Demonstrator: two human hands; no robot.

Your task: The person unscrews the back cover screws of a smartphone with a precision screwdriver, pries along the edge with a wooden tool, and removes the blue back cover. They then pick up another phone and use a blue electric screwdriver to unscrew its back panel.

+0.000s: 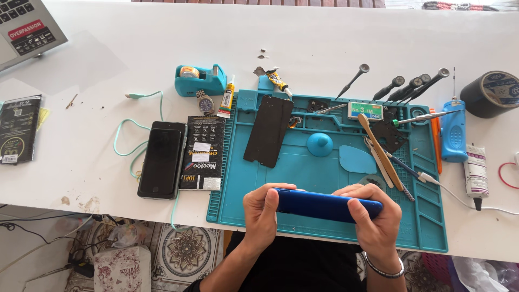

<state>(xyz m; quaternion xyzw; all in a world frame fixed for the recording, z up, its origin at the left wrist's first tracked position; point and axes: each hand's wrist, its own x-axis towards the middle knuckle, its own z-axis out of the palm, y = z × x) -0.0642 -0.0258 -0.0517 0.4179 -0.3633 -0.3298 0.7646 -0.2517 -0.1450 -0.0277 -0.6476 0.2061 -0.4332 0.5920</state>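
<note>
A blue phone [324, 205] is held edge-up over the near side of a teal work mat [303, 167]. My left hand [263, 213] grips its left end, fingers curled over the top. Around the phone's right end wraps my right hand [373, 219], thumb on the near face; a metal bracelet circles that wrist. Beyond the hands, on the mat, lie a black phone panel [268, 131], a teal suction cup [320, 144] and a teal pick [357, 159].
Left of the mat lie a black phone [161, 159] and a black packet [203, 152]. A teal tape dispenser [199, 79], wristwatch, glue tubes, several screwdrivers [408, 88], a blue tool [453, 132], a dark tape roll [493, 93] and a laptop corner [27, 30] sit around.
</note>
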